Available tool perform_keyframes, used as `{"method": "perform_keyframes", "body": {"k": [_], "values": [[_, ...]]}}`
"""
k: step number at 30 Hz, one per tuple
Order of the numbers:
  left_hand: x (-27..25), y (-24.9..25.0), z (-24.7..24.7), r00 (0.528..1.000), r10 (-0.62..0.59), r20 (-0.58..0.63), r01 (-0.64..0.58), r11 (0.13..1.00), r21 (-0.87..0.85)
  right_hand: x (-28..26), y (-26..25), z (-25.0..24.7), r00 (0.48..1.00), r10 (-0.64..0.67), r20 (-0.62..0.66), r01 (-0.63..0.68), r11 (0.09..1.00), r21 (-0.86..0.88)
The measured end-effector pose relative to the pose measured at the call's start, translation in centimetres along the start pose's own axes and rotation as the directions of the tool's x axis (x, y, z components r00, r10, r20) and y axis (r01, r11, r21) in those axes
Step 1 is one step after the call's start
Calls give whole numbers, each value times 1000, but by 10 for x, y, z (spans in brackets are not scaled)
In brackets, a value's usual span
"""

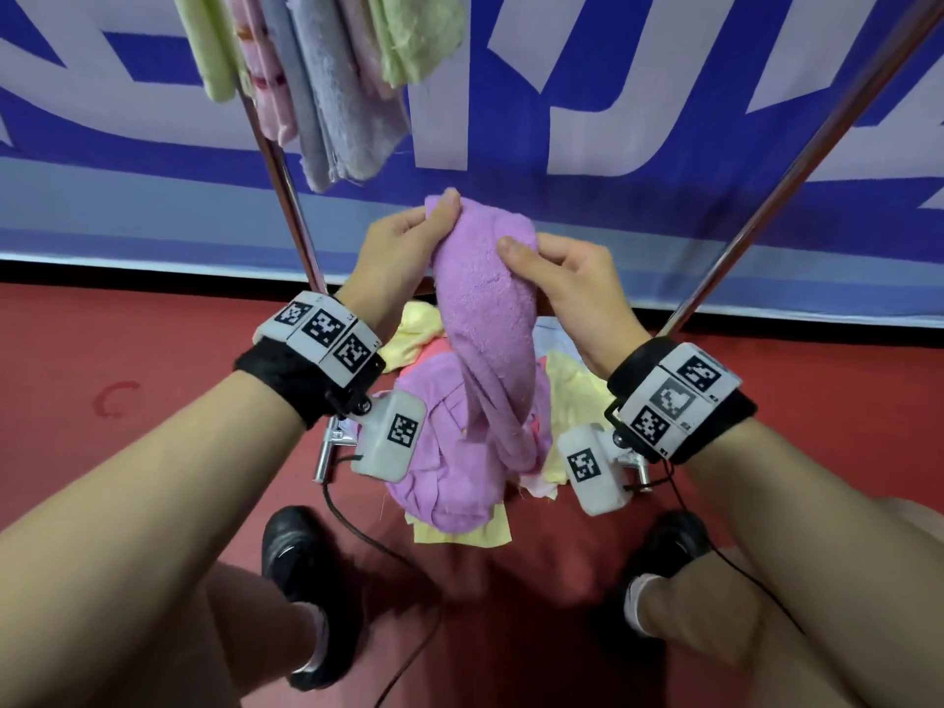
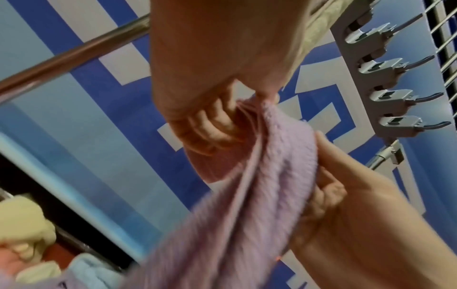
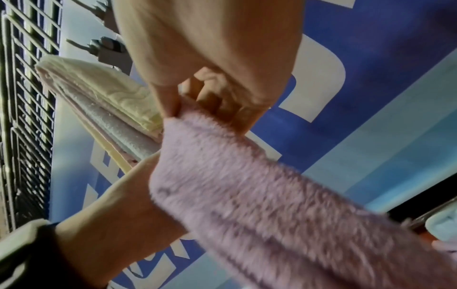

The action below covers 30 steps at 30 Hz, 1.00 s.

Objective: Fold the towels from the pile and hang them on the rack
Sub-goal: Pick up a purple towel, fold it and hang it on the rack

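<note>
Both hands up in front of the rack, sharing one purple towel. Left hand pinches its top corner, thumb on top, fingers curled into the cloth. Right hand grips the other top edge, thumb over the fabric. Towel hangs bunched and twisted, lower end reaching the pile on the red floor between the rack legs. Folded towels hang on the rack, upper left.
</note>
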State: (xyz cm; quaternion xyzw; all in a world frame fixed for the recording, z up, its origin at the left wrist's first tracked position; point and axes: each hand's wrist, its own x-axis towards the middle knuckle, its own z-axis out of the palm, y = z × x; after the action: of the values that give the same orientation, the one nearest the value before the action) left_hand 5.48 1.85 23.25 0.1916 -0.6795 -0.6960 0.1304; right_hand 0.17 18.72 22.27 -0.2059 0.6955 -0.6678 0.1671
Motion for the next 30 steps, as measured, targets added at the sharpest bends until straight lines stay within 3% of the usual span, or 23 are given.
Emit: {"method": "perform_keyframes", "body": {"k": [3, 5, 9, 12, 17, 21, 26, 30], "values": [[-11, -10, 11, 994, -8, -110, 9, 1000, 7, 3, -3, 1, 971, -60, -232, 74, 996, 49], [-25, -18, 23, 993, 28, -114, -17, 995, 98, 2, -2, 1, 944, -114, -310, 112, 993, -23], [-25, -29, 25, 972, 151, -182, -117, 976, 185, -4, 4, 10, 946, -130, -297, 96, 987, -128], [-19, -27, 19, 954, 176, -242, -144, 979, 145, 0, 8, 10, 935, -113, -336, 97, 993, -62], [-20, -23, 21, 965, 200, -171, -195, 980, 46, 4, 5, 5, 909, -55, -414, 89, 994, 63], [-19, -22, 20, 944, 235, -231, -210, 969, 127, 7, 6, 0, 882, -90, -462, 120, 992, 38], [-21, -21, 27, 960, 169, -225, -162, 985, 50, 1, 13, 9, 914, -117, -388, 108, 993, -45], [-19, -21, 26, 977, 139, -160, -132, 990, 53, 1, 16, 12, 934, -72, -349, 90, 995, 34]]}}
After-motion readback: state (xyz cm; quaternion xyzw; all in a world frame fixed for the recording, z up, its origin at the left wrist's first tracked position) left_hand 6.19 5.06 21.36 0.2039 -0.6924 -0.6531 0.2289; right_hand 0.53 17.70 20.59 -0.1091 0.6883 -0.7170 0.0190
